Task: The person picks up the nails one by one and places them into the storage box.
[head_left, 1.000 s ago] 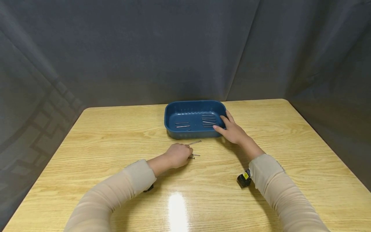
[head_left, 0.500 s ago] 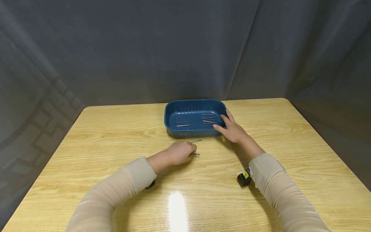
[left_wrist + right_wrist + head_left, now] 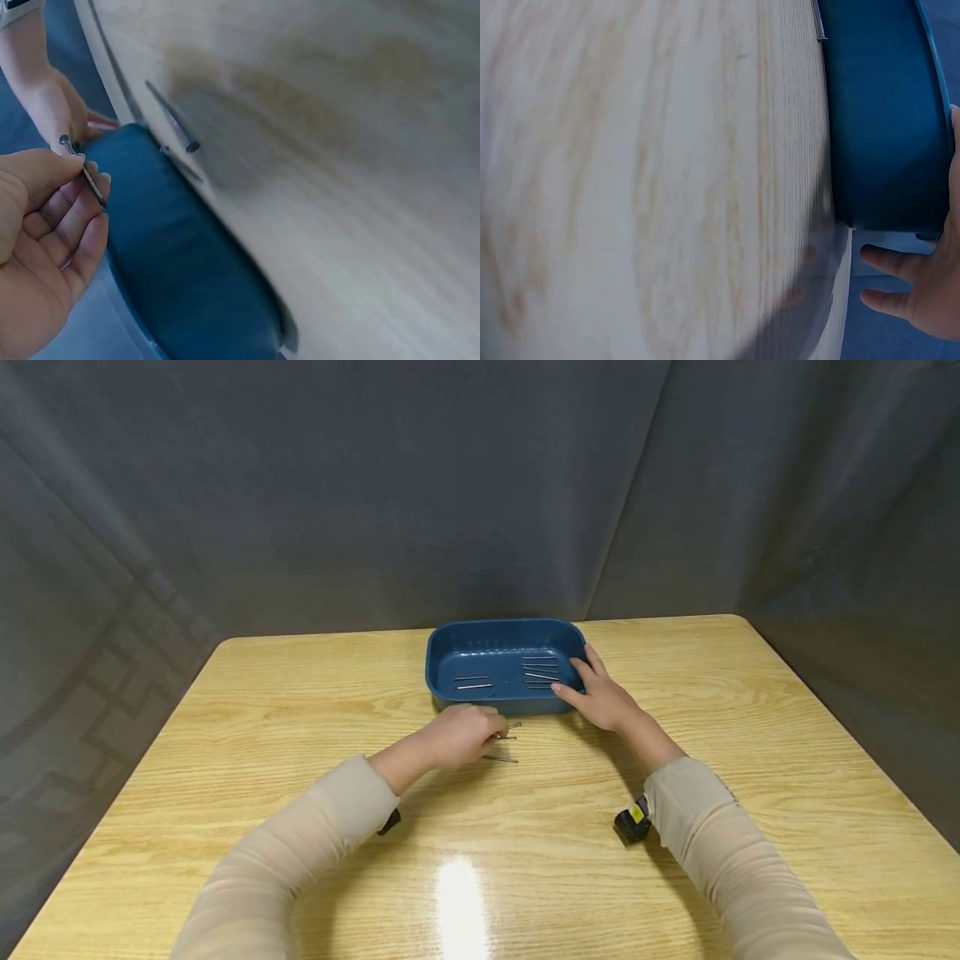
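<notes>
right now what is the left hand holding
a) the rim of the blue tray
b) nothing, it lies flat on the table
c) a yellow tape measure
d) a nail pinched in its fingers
d: the left wrist view shows the left hand pinching a thin nail between thumb and fingers, beside the blue tray.

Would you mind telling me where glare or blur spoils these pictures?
Head view: sharp, with a white glare streak on the glossy table near the front edge. Left wrist view: the table grain is smeared, yet the nail pinched by the left hand stays crisp. Right wrist view: wood grain blurred, blue tray fairly clear.
</notes>
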